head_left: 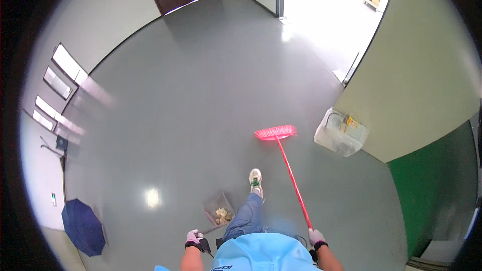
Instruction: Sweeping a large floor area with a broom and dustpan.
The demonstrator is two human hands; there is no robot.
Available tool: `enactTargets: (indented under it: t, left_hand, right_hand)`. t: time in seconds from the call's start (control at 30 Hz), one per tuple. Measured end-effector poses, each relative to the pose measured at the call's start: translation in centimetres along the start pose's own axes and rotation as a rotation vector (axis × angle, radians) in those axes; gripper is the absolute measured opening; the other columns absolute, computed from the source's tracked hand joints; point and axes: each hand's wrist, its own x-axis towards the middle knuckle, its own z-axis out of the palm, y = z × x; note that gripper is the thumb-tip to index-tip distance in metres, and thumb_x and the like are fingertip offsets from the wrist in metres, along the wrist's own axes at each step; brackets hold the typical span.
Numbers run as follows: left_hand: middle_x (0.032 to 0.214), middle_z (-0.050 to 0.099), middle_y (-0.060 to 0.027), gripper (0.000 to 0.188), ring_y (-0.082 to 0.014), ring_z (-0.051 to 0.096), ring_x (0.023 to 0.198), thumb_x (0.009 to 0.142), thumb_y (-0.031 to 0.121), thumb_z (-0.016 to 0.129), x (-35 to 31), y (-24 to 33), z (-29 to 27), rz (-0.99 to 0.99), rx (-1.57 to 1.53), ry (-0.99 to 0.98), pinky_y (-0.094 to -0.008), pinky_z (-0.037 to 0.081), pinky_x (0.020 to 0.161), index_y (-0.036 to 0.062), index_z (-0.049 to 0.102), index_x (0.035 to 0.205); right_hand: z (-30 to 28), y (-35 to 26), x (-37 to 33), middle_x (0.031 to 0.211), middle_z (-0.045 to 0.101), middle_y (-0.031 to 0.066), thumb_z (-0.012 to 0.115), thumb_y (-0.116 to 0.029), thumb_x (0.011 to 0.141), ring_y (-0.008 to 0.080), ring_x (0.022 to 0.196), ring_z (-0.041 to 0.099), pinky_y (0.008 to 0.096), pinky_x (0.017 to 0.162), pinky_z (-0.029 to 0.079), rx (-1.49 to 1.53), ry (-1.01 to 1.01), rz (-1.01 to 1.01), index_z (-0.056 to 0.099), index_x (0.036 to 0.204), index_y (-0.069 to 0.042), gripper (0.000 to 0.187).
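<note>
At right, over grey floor [175, 95], the right hand [317, 238] is clasping a red broom [294, 181], ideally keeping bristles [275, 131] flat, while near left the left hand [193, 236] is gripping a dustpan [214, 204].

The left arm [192, 258] and right arm [329, 259] reach forward, well apart. The left hand [194, 237] is curled in a grip. The right hand [316, 237] is curled tight too. One leg [244, 217] sticks out between them.
</note>
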Motion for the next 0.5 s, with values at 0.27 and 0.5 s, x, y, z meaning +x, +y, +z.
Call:
enactTargets:
  t: [0.27, 0.5]
  left_hand:
    - [0.045, 0.034, -0.0022, 0.02, -0.0124, 0.03, 0.034, 0.07, 0.014, 0.047, -1.1, 13.4, 20.7, 0.086, 0.344, 0.014, -0.0236, 0.021, 0.03, 0.0124, 0.033, 0.056]
    - [0.046, 0.036, -0.0011, 0.021, -0.0103, 0.033, 0.034, 0.072, 0.02, 0.047, 0.1, 23.1, 34.9, 0.114, 0.189, 0.08, -0.0209, 0.021, 0.028, 0.012, 0.035, 0.057]
  right_hand:
    - [-16.1, -30.4, 7.4, 0.09, 0.054, 0.0215, 0.034, -0.044, 0.078, 0.0338, 0.085, 0.052, 0.0398, 0.071, 0.042, 0.009, 0.226, -0.146, 0.053, 0.091, 0.002, 0.051]
    - [-14.8, -30.7, 7.4, 0.098, 0.05, 0.0231, 0.032, -0.042, 0.078, 0.0335, 0.094, 0.048, 0.0395, 0.081, 0.037, 0.027, 0.098, -0.03, 0.051, 0.095, 0.0, 0.049]
